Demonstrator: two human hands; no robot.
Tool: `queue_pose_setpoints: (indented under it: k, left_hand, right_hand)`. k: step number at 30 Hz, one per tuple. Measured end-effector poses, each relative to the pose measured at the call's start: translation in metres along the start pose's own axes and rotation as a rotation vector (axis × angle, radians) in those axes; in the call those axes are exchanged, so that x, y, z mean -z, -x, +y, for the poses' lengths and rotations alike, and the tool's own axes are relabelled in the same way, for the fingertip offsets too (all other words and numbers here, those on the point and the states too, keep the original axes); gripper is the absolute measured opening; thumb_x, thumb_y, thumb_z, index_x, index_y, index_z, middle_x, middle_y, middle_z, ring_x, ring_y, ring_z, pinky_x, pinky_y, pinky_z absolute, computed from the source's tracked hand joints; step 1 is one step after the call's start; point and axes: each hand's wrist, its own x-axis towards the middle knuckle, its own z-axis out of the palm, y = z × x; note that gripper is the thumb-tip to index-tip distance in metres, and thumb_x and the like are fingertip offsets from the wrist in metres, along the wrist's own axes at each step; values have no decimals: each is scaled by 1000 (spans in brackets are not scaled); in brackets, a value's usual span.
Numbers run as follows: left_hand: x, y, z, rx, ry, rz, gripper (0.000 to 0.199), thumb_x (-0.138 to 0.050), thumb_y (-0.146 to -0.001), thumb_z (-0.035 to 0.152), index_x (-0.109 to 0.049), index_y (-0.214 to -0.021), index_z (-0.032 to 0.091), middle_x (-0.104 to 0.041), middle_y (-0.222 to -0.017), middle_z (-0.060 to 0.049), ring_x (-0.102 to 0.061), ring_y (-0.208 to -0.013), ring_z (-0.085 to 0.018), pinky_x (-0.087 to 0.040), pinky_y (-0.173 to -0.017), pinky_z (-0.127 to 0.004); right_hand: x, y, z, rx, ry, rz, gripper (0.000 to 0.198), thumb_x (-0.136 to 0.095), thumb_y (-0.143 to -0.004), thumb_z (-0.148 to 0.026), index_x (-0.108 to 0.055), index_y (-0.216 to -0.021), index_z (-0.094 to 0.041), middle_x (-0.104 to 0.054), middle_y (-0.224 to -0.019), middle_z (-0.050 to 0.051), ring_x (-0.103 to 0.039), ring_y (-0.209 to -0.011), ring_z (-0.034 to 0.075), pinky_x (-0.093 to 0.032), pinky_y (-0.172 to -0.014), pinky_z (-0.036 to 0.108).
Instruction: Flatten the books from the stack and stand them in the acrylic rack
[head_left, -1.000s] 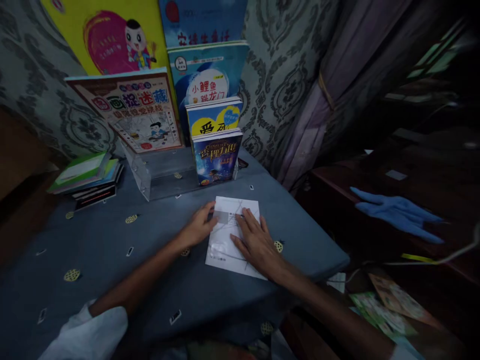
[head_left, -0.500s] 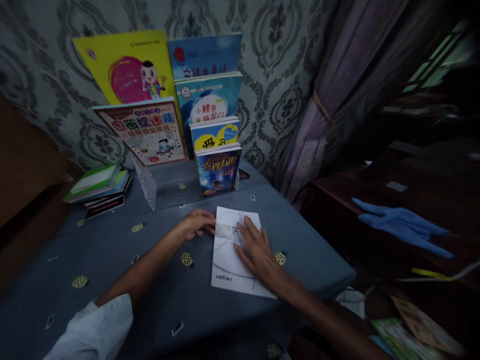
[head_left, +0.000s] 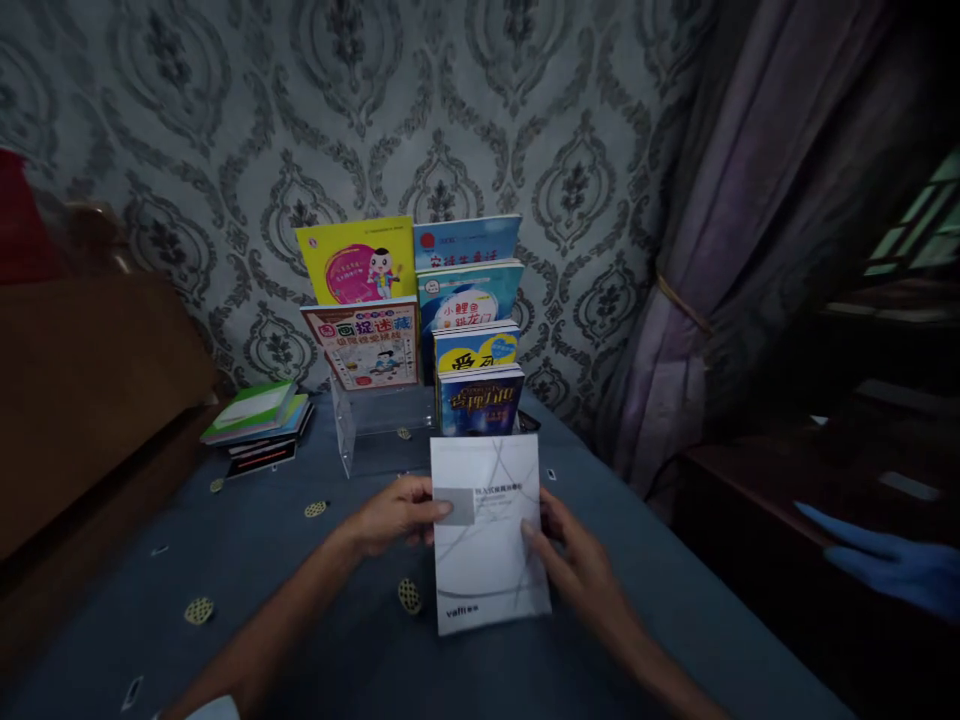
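Note:
A white booklet (head_left: 491,560) with thin grey curved lines and a grey block on its cover is held upright, tilted back a little, between both hands. My left hand (head_left: 397,515) grips its left edge, thumb on the cover and fingers behind. On the right edge, my right hand (head_left: 574,550) pinches it the same way. Just beyond the booklet stands a clear acrylic rack (head_left: 379,425) with books in tiers. A dark blue book (head_left: 480,402) in its front right tier is partly covered by the booklet's top.
Left of the rack lies a stack of books (head_left: 255,415) on the blue patterned tablecloth (head_left: 322,590). A brown box-like surface (head_left: 97,390) borders the far left. Blue gloves (head_left: 892,565) lie on a dark surface at the right, near a tied purple curtain (head_left: 690,250).
The booklet has come up off the table and now stands tilted. My right hand has moved from its cover to its right edge; my left grips the left edge. The view has shifted.

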Motion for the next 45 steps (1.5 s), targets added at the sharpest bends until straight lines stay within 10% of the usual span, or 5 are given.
queue_pose_setpoints:
  k: [6,14,26,45]
  left_hand:
    - [13,38,24,-157,-275,34,42,-67,-83,55,-70,-96,15,-60,-77,0,-46,-64,-11,-40,-59,-22]
    - [32,63,14,-92,-470,101,31,-57,-88,44,-67,-97,16,-67,-86,-4,-59,-79,-19,-47,-72,-27]
    - [133,32,134,-614,-1031,960,17,-52,-88,28,-61,-96,16,-68,-87,-6,-62,-81,-21,-49,-78,-32]
    - [171,-3,114,-478,-1191,966,19,-49,-89,17,-62,-103,15,-71,-105,-10,-65,-100,-26,-49,-88,-35]
  right_hand:
    - [2,-16,-53,122,42,119,32,-52,-94,-48,-65,-103,-20,-71,-83,7,-67,-73,21,-53,-55,26]
    - [-14,-24,-68,193,37,-50,21,-48,-96,-39,-59,-92,-21,-68,-77,3,-64,-67,18,-50,-58,25]
    - [-55,-208,-153,645,40,100,10,-45,-93,-25,-53,-87,-23,-59,-87,5,-57,-83,22,-48,-74,34]
    - [-98,-251,-121,677,146,78,33,-43,-90,-16,-54,-121,-19,-63,-112,14,-59,-107,29,-51,-93,48]
